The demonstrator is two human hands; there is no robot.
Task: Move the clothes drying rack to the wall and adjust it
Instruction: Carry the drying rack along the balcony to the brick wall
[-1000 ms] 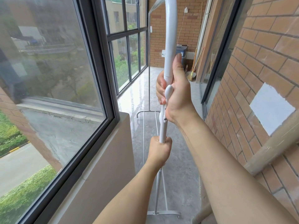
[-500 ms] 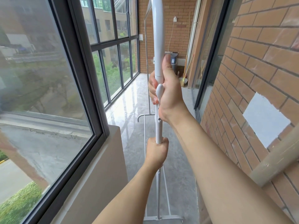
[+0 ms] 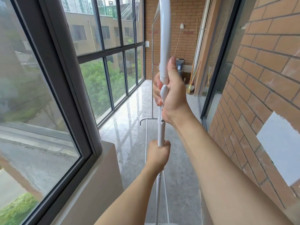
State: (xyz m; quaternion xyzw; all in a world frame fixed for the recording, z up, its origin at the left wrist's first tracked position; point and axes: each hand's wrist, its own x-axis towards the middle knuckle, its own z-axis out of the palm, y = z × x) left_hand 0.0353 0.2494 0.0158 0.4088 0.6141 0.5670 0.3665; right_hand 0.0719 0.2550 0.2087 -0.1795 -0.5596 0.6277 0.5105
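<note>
Running along the left is a dark-framed window (image 3: 68, 88), with a pale sill ledge (image 3: 103, 172) below it and a glossy marble floor (image 3: 129, 114) stretching away down the narrow balcony. Near the middle stands the white clothes drying rack (image 3: 164, 38), its near upright pole rising straight up out of frame, its far upright and lower rails visible beyond. The left hand (image 3: 158, 155) is closed in a fist around the thinner lower section of that pole, fingers wrapped fully round it. Higher on the same pole, the right hand (image 3: 172, 95) grips the joint where the thicker upper tube meets the thinner one, thumb lying up along the tube and palm pressed on a white locking lever (image 3: 163, 92). Farther back, a dark bin (image 3: 180, 66) and a broom (image 3: 190, 88) sit against the end wall. A brick wall (image 3: 259, 70) fills the right, just beside the rack.
</note>
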